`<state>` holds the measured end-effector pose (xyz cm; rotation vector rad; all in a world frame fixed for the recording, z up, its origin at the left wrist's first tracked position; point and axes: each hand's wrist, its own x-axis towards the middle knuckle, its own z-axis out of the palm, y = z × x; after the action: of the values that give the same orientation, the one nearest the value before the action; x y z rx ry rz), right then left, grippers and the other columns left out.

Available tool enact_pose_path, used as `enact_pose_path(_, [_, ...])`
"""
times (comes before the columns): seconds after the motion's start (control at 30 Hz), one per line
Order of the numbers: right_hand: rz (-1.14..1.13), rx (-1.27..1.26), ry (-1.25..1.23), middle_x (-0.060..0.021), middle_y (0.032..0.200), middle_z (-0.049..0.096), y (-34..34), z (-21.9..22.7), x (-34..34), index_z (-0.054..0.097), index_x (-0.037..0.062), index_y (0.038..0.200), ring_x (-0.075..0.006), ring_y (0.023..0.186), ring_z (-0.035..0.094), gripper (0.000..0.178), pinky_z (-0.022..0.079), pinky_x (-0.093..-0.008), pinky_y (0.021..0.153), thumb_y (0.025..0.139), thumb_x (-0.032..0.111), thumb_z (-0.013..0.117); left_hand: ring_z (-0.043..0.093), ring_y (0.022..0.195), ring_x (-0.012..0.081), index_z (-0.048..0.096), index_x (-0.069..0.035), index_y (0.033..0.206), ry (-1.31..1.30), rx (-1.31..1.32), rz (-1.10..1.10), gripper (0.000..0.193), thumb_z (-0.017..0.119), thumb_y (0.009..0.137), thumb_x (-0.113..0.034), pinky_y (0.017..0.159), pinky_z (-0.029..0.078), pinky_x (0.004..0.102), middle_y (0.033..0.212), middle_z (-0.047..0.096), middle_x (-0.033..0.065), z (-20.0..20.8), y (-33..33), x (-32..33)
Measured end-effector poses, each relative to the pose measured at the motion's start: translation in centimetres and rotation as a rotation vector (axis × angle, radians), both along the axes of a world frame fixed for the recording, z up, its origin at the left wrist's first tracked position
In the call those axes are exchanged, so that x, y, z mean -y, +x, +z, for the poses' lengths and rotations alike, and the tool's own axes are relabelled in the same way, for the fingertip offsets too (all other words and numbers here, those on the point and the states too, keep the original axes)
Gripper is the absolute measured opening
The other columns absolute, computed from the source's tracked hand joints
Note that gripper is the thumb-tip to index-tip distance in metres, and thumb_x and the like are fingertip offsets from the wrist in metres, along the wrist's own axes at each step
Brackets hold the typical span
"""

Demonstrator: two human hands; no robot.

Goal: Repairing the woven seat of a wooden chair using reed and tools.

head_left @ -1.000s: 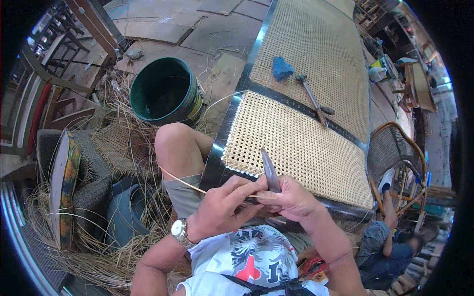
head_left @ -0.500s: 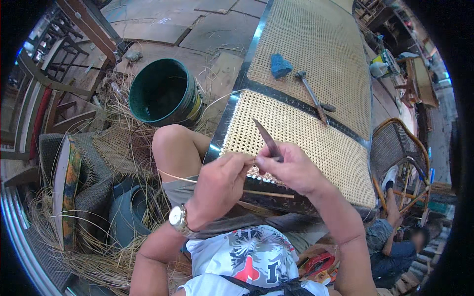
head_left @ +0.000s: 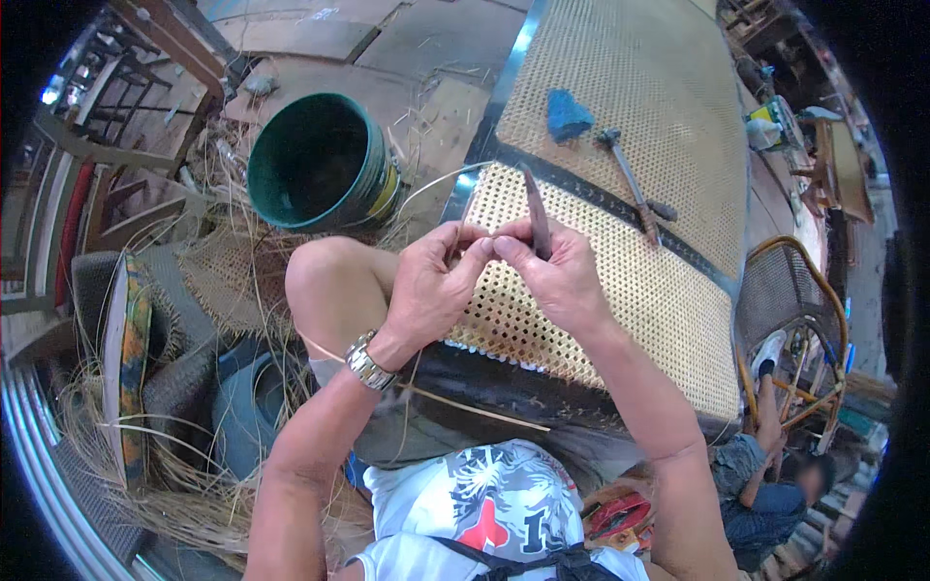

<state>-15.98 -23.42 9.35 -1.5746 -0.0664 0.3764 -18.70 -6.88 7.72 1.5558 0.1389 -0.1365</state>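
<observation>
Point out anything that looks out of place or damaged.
The strands at lower left look messy: they lie in a loose tangle, some spreading toward the bucket. The woven scrap there appears frayed, unlike the neat panel. Nothing looks spilled.

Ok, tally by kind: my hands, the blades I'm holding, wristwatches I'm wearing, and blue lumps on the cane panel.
Left hand and right hand: 2
Blade: 1
Wristwatch: 1
Blue lump: 1
Total: 5
</observation>
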Motion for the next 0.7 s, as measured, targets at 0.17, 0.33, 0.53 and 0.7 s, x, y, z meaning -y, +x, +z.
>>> enact_pose_path(0.17, [0.02,-0.008,-0.035,-0.0028,0.087,0.071,-0.4,0.7,0.6,0.07,0.0019,0.101,-0.0097,0.081,0.065,0.009,0.053,-0.0247,0.075,0.096,0.01,0.068,0.055,0.072,0.0056,0.069,0.001,0.104,0.119,0.005,-0.043,0.018,0.064,0.1,-0.016,0.066,0.045,0.0209,0.084,0.065,-0.0005,2.3,-1.7,-2.0])
enact_pose_path(0.33, [-0.003,-0.05,-0.001,0.0009,0.082,0.067,-2.1,3.4,3.1,0.07,0.0025,0.101,-0.005,0.069,0.057,0.01,0.045,-0.0202,0.062,0.094,0.01,0.069,0.056,0.081,0.0063,0.069,0.001,0.106,0.045,-0.014,0.185,0.022,0.056,0.105,-0.016,0.072,0.047,0.0242,0.093,0.067,0.0009,4.4,-8.0,-9.5])
enact_pose_path(0.53, [0.186,-0.242,0.161,0.0049,0.078,0.062,-8.3,5.5,4.5,0.072,0.0052,0.103,-0.0018,0.061,0.049,0.011,0.038,-0.0181,0.053,0.093,0.009,0.07,0.061,0.083,0.0143,0.068,-0.004,0.119,0.855,-0.04,-0.039,0.024,0.067,0.095,-0.008,0.071,0.049,0.0272,0.103,0.069,0.0091,3.1,-17.4,-15.7])
enact_pose_path(0.7, [0.383,-0.424,0.209,0.0045,0.084,0.065,-13.7,4.9,2.2,0.071,0.0031,0.101,-0.0034,0.078,0.057,0.01,0.045,-0.0207,0.072,0.093,0.008,0.073,0.064,0.087,0.0216,0.057,-0.008,0.135,0.73,0.106,0.077,0.048,0.073,0.09,-0.007,0.076,0.053,0.0341,0.105,0.065,0.0115,-2.4,-21.5,-15.3])
